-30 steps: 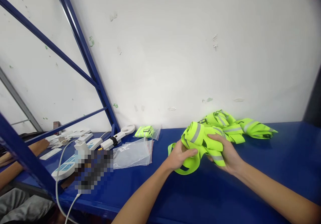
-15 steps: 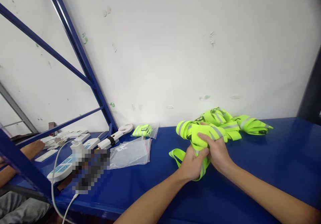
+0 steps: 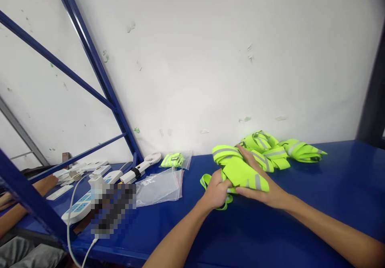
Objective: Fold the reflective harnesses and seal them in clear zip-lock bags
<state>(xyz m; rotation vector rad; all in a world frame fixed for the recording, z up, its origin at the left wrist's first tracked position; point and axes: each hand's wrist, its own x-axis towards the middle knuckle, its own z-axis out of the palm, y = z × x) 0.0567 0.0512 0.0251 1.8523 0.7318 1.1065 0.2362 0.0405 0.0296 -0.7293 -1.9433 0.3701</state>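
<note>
A neon yellow reflective strap vest (image 3: 240, 172) with grey bands lies bunched in both my hands above the blue table (image 3: 331, 188). My left hand (image 3: 214, 190) is closed on its lower left part, where a loop of strap hangs out. My right hand (image 3: 264, 194) holds the folded part from below and the right, fingers stretched along the fabric. Behind them, against the white wall, lies a pile of more neon vests (image 3: 276, 148).
Left of my hands lie an empty clear zip bag (image 3: 159, 186) and a bagged vest (image 3: 176, 160). Further left are a small white fan (image 3: 144, 164), white power strips (image 3: 81, 204), a cable and a blurred object. Blue shelf struts (image 3: 99, 71) cross the left. Another person's arm (image 3: 18, 204) shows at far left.
My hands have turned and folded the vest: it went from a loose bundle to a flatter fold resting on my right palm. My left hand moved lower left on the straps.
</note>
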